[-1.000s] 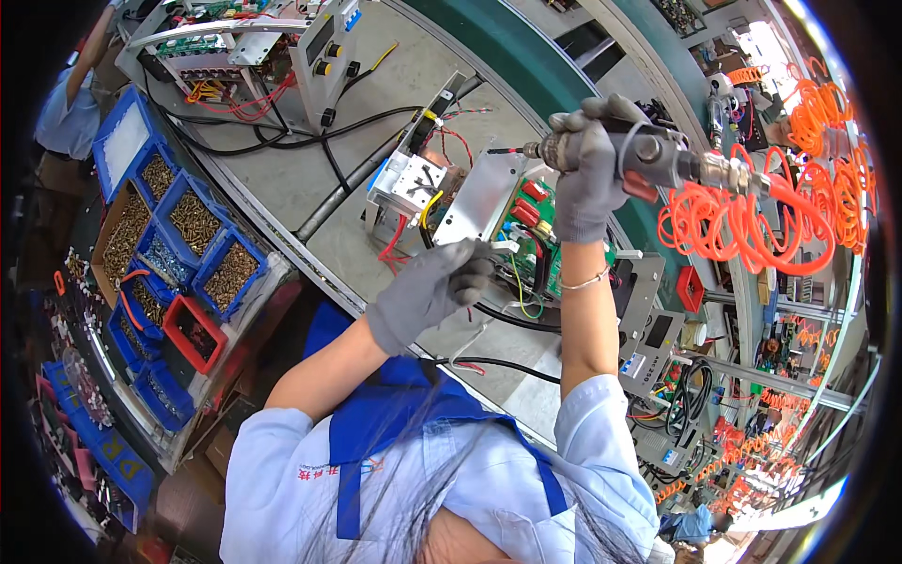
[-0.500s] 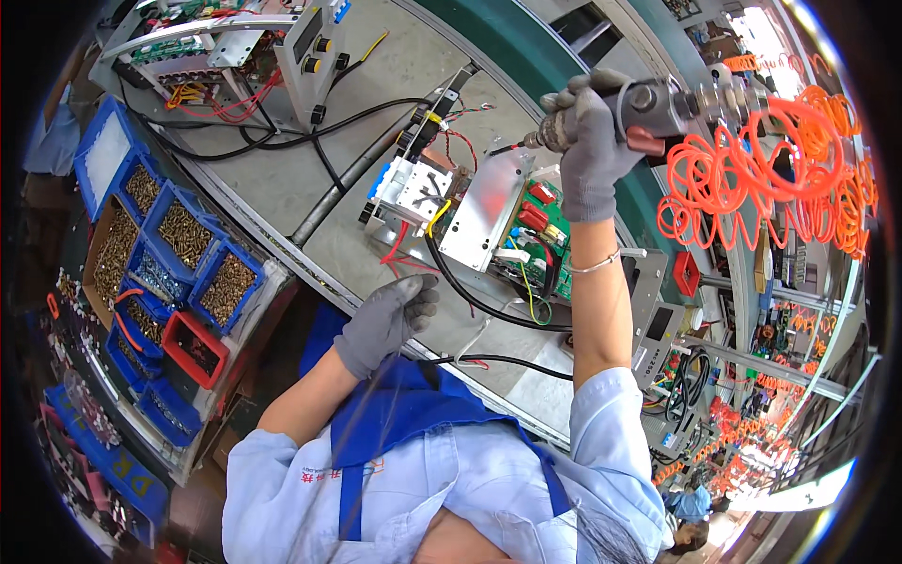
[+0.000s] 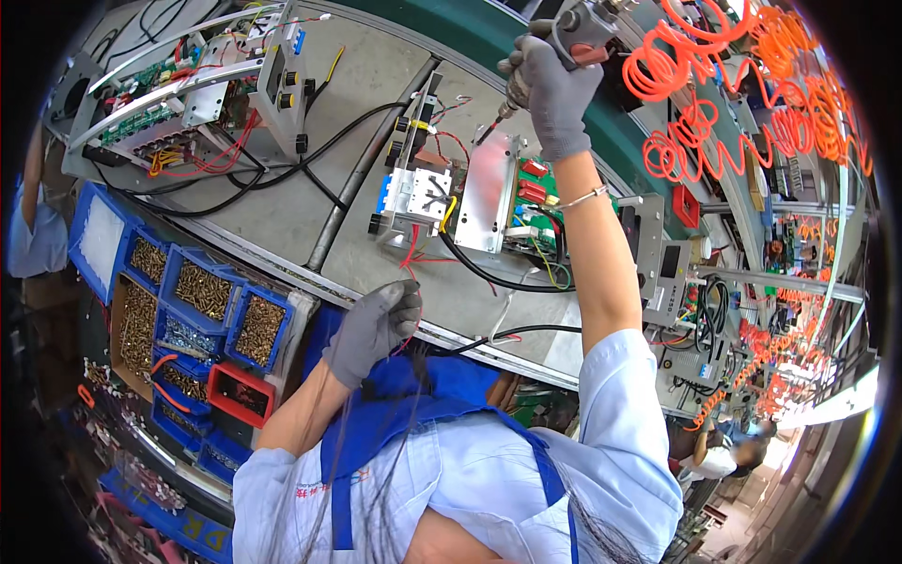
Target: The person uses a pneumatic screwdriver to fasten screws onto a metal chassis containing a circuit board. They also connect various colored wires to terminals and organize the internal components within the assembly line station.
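Observation:
My right hand (image 3: 561,99), in a grey glove, is wrapped round a dark pneumatic screwdriver (image 3: 576,36) with a reddish lever. Its bit slants down to the far end of a shiny metal plate (image 3: 484,202) on an open electronics unit; whether the tip touches is not clear. Beside the plate are a green circuit board (image 3: 536,221) with red parts and a white breaker block (image 3: 425,195). My left hand (image 3: 378,324), also gloved, is closed with curled fingers near the bench's front edge, by thin red wires (image 3: 413,254). Anything inside those fingers is hidden.
Blue bins of brass screws (image 3: 202,289) and a red bin (image 3: 241,395) stand at the left. Another open unit (image 3: 202,94) sits at the far left, with black cables (image 3: 362,117) across the bench. Orange coiled air hoses (image 3: 691,56) hang at the right.
The view has shifted. My right hand and the screwdriver have moved farther and left relative to my body, the bit staying near the plate's far end. My left hand remains curled near the edge.

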A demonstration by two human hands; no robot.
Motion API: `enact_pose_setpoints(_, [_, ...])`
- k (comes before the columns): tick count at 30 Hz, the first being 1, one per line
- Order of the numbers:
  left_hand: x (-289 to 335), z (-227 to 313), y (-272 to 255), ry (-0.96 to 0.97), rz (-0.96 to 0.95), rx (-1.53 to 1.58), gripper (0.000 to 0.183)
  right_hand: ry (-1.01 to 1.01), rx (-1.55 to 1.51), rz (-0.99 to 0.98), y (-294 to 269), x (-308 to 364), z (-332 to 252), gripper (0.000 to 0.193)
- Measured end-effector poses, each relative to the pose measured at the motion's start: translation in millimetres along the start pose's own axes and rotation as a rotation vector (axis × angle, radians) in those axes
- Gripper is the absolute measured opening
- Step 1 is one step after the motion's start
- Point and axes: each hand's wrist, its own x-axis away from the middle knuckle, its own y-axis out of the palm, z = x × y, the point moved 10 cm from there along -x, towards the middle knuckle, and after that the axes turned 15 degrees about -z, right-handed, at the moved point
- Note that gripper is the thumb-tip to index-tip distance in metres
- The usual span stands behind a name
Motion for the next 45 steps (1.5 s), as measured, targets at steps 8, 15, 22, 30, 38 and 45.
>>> enact_pose_setpoints(8, [22,-16,-16,0.085,0.077,-0.014,0.032,-0.012,-0.179,-0.041,-12,47,-112,0.033])
enact_pose_setpoints(15, [-5,-95,-23,0.028,0.077,0.128,0.029,-0.099,0.106,-0.118,-149,234,-242,0.054])
enact_pose_setpoints(22, [-23,-166,-38,-0.015,0.078,-0.014,0.028,0.496,1.354,0.194,-321,544,-91,0.02])
enact_pose_setpoints(30, [128,-144,-127,0.465,0.417,-0.023,0.025,0.753,1.488,-0.4,-353,657,27,0.037])
enact_pose_setpoints(38, [488,-83,-169,0.982,1.75,-0.477,0.026,1.125,1.085,-0.716,-266,626,96,0.034])
enact_pose_setpoints(45, [754,-85,-201,0.116,2.632,-0.819,0.031,1.203,0.86,-1.055,-112,574,97,0.035])
